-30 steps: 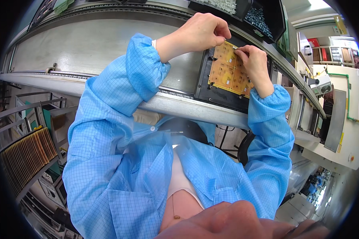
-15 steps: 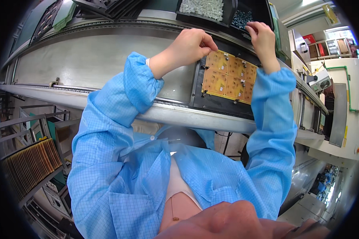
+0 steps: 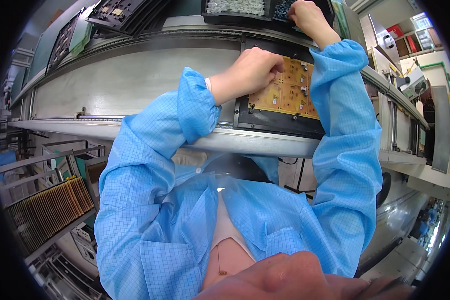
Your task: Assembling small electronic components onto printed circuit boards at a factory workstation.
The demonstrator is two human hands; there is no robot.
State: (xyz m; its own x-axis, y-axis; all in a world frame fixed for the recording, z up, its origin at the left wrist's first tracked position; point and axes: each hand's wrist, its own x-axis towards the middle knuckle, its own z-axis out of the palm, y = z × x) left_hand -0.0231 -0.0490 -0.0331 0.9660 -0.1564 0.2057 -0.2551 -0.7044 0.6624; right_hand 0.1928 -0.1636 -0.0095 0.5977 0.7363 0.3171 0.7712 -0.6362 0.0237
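- I see the flat yellow-orange circuit board panel (image 3: 285, 95) at the upper right of the frame, lying in a flat black carrier plate (image 3: 272, 121). If the small black clip (image 3: 251, 107) at its lower-left corner is loose, a nudge could shift the panel out of line.
- The person's left hand (image 3: 252, 70) is over the panel's upper-left part, fingers curled inward, thumb close to the forefinger. A low knuckle could catch on the panel's surface and knock something crooked.
- The person's right hand (image 3: 311, 21) is at the top edge of the frame, fingers bent down at the small dark-blue parts (image 3: 281, 10) in a black plastic bin (image 3: 235, 20). A hasty pinch there could bring up two pieces at once, or drop one over the rim.
- From where I sit, the fingertips are too small and shaded, so I cannot tell whether either hand grips a part.
- Small white pieces (image 3: 235, 7) fill the neighbouring compartment; a stray crossing the divider could cause a mix-up.
- The baggy light-blue checked right sleeve (image 3: 337, 80) covers the panel's right side in my view; its slack cloth could brush the little upright white components (image 3: 304, 91) and tilt them.
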